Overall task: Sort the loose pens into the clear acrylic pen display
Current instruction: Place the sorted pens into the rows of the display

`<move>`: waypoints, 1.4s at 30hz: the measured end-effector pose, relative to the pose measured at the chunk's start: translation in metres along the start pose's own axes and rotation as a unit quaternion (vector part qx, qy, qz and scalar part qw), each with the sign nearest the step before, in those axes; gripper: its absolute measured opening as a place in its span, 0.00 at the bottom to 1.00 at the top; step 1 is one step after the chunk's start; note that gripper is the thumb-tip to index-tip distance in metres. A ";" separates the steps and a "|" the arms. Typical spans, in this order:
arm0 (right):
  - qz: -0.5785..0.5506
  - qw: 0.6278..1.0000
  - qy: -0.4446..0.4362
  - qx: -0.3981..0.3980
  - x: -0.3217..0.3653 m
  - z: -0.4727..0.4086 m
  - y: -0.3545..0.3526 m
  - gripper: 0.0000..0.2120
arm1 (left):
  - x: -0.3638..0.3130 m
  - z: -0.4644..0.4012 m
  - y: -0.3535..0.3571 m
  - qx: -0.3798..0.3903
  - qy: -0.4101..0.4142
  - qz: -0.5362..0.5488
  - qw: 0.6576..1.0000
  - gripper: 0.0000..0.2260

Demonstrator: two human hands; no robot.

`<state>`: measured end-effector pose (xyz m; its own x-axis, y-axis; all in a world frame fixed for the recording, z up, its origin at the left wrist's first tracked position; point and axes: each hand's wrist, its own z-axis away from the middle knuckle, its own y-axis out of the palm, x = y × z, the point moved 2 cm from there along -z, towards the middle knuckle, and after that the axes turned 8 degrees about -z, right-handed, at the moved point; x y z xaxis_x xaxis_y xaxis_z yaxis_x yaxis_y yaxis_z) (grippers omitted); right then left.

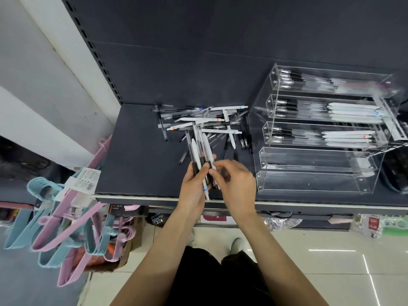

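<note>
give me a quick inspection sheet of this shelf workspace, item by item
surface: dark shelf, bare in front of the pile.
job's things: loose pens heaped at mid-shelf; clear acrylic display to their right, upper three trays holding pens, lower two look empty.
clutter: dark object right of the display, unidentifiable.
hands: left hand grips a bundle of pens; right hand pinches at that bundle.
cables: nothing seen.
surroundings: pink and blue hangers hanging left of the shelf; tiled floor below.
</note>
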<state>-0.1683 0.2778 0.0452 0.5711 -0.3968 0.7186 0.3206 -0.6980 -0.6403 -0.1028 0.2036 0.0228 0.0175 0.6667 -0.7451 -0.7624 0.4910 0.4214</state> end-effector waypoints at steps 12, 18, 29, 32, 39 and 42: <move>-0.152 0.975 -0.006 0.161 -0.074 -0.066 -0.092 0.13 | 0.046 0.021 0.085 -0.048 0.047 -0.064 0.996 0.10; -0.118 0.886 -0.126 0.431 -0.077 -0.120 -0.121 0.20 | 0.068 0.051 0.123 -0.047 0.047 -0.140 0.988 0.11; -0.285 0.817 -0.053 0.498 -0.069 -0.159 -0.172 0.05 | 0.087 0.081 0.130 0.005 0.026 -0.307 0.951 0.12; -0.332 0.865 -0.043 0.373 -0.080 -0.154 -0.187 0.05 | 0.091 0.076 0.123 -0.079 0.023 -0.195 0.977 0.12; -0.438 0.883 0.067 0.154 -0.093 -0.052 -0.150 0.06 | 0.067 0.045 0.138 -0.127 0.109 0.149 0.975 0.13; -0.396 0.906 0.048 0.138 -0.093 -0.027 -0.131 0.06 | 0.059 0.037 0.141 -0.131 0.114 0.202 0.964 0.13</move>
<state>-0.2839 0.3896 0.0698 0.0146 0.1047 0.9944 0.7854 -0.6167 0.0534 -0.1852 0.3331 0.0574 -0.4342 0.6190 -0.6545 -0.8153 0.0390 0.5778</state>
